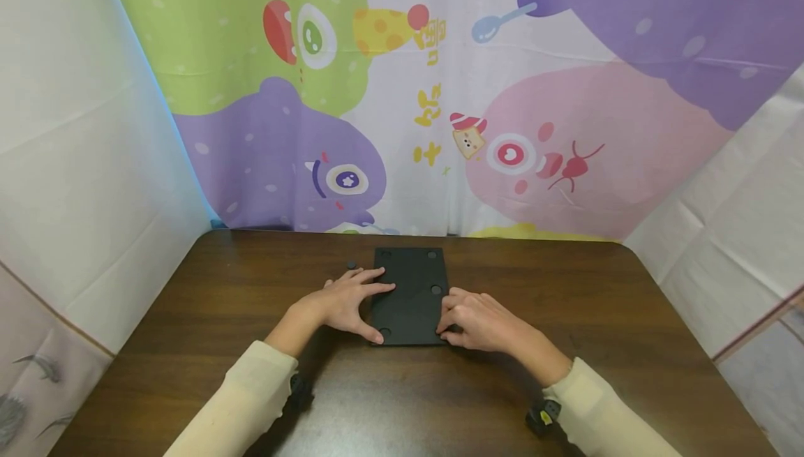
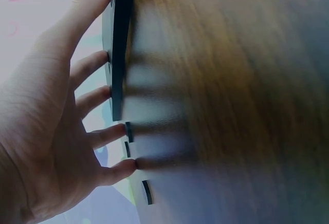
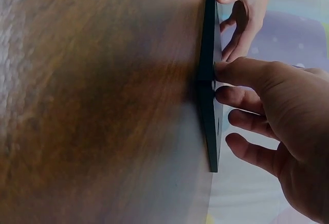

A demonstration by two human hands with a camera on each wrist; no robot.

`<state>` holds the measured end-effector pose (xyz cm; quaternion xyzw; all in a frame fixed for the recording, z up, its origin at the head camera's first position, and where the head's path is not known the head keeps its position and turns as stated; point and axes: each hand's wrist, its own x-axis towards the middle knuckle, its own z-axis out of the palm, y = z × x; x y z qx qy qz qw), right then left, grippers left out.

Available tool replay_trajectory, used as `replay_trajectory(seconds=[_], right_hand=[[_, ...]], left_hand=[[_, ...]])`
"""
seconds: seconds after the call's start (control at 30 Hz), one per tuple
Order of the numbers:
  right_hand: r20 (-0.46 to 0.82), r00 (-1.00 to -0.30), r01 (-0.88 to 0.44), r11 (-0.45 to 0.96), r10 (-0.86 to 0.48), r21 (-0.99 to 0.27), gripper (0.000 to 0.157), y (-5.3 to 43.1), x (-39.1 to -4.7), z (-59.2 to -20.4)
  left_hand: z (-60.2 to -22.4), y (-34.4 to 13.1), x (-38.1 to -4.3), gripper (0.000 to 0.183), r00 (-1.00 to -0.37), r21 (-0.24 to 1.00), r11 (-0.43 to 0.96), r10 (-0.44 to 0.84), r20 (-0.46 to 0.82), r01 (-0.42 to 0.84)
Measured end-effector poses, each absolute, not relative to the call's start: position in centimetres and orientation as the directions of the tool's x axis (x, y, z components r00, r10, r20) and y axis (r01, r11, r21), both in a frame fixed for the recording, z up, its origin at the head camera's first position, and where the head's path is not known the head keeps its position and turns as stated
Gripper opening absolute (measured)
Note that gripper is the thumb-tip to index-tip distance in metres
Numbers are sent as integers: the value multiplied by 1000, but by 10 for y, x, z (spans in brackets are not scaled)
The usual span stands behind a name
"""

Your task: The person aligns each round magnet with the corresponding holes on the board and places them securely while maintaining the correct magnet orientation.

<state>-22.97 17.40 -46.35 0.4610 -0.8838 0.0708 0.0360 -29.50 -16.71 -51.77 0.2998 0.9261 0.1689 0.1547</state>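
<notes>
A flat black board [image 1: 410, 303] with round spots, some apparently fitted with black discs, lies on the table. My left hand [image 1: 349, 303] spreads over its left side, the thumb touching the near-left corner and two fingertips resting on top. In the left wrist view, the other two fingertips of that hand come down beside small loose black discs [image 2: 147, 192]. At the board's near-right corner, my right hand [image 1: 479, 321] has curled fingers. Its thumb and index finger pinch what looks like a small black disc [image 3: 214, 84], mostly hidden by the fingertips.
A loose black disc [image 1: 352, 264] lies left of the board's far end. The brown wooden table [image 1: 565, 289] meets a cartoon-printed curtain [image 1: 414, 185] at its far edge. White cloth hangs at both sides.
</notes>
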Motion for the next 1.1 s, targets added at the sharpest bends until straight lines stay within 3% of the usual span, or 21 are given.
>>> replay_trajectory(seconds=[0.27, 0.57, 1.1], right_hand=[[124, -584, -812, 573, -802, -112, 5, 174, -229, -464], [136, -602, -797, 585, -787, -149, 7, 173, -232, -461], [276, -602, -796, 592, -749, -129, 12, 181, -239, -453]], left_hand=[[-465, -154, -261, 108, -776, 394, 781, 591, -220, 484], [-464, -151, -260, 106, -785, 357, 799, 577, -225, 485], [-460, -154, -253, 97, -797, 351, 801, 570, -202, 484]])
